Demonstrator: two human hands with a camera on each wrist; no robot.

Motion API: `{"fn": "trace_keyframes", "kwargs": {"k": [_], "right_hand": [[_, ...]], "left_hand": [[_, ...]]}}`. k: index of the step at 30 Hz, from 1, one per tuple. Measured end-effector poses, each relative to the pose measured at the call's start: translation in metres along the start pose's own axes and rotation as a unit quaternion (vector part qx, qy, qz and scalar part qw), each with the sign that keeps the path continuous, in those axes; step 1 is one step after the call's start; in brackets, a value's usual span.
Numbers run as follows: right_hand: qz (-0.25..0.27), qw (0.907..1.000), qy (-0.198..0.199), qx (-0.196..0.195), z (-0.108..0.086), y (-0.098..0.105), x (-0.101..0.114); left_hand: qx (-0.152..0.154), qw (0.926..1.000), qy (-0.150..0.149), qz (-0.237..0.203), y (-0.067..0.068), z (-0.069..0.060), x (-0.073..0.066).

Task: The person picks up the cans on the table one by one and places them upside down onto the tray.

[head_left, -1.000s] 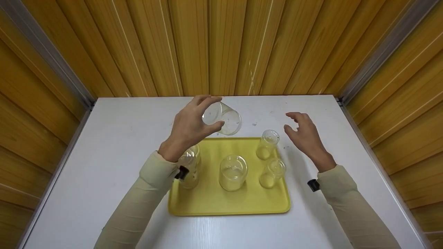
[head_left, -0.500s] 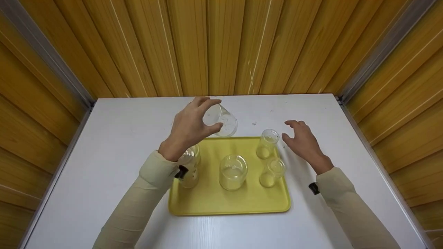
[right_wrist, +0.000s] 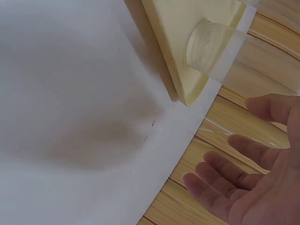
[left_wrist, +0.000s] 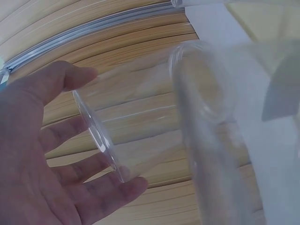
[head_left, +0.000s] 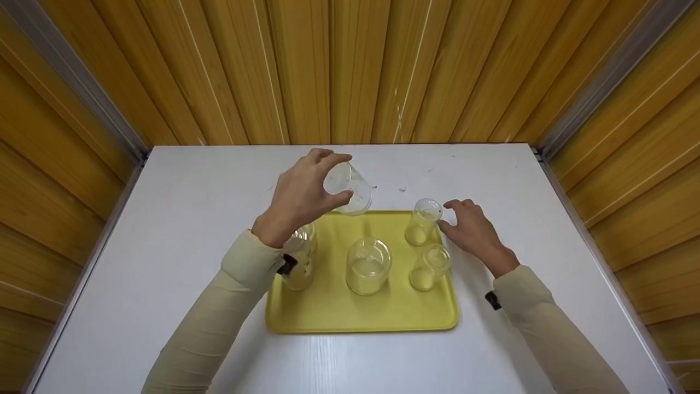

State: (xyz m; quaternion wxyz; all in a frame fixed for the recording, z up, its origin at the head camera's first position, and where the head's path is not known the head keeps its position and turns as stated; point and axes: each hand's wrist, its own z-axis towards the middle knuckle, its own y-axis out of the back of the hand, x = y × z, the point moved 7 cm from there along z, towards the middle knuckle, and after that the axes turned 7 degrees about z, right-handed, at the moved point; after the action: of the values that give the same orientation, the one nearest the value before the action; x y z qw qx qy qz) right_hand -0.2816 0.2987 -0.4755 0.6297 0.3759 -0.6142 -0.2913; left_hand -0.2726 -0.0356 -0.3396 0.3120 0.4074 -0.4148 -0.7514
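My left hand (head_left: pixel 303 189) grips a clear wide jar (head_left: pixel 356 191) by its base, fingers and thumb curled round it. That jar is tilted, held over the far edge of the yellow tray (head_left: pixel 361 323). In the left wrist view, the base of the held jar (left_wrist: pixel 136 117) lies in the fingers and its rim points away. Beside the tray's far right corner, my right hand (head_left: pixel 473 230) has its fingers loosely spread, close to a slim clear jar (head_left: pixel 422 224). The right wrist view shows the right hand (right_wrist: pixel 253 178) holding nothing, near the slim jar (right_wrist: pixel 211 47).
Another slim jar (head_left: pixel 429 268) stands nearer on the tray's right side. A wide jar (head_left: pixel 369 268) is upside down mid-tray. Clear jars (head_left: pixel 299 268) at the left are partly hidden by my left wrist. The white table (head_left: pixel 136 262) meets wooden-look walls (head_left: pixel 350 71).
My right hand has moved down and left, up to the far slim jar. My left hand stays nearly in place, with the wide jar turned slightly.
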Motion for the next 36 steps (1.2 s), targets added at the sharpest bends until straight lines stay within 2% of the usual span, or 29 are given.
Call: {"fn": "trace_keyframes", "kwargs": {"k": [11, 18, 31, 36], "right_hand": [[-0.023, 0.999, 0.01, 0.037, 0.003, -0.017, -0.006], [-0.035, 0.9978, 0.0, 0.056, 0.0, -0.03, -0.012], [-0.051, 0.9972, 0.003, 0.055, -0.003, -0.04, -0.019], [-0.074, 0.9961, 0.016, 0.045, -0.003, -0.043, -0.018]], "left_hand": [[0.029, 0.9993, 0.0, 0.022, -0.003, 0.008, 0.004], [0.049, 0.9985, -0.001, 0.024, -0.011, 0.006, 0.004], [0.069, 0.9969, -0.002, 0.036, -0.022, 0.004, 0.003], [0.069, 0.9969, -0.007, 0.038, -0.024, 0.003, 0.002]]}}
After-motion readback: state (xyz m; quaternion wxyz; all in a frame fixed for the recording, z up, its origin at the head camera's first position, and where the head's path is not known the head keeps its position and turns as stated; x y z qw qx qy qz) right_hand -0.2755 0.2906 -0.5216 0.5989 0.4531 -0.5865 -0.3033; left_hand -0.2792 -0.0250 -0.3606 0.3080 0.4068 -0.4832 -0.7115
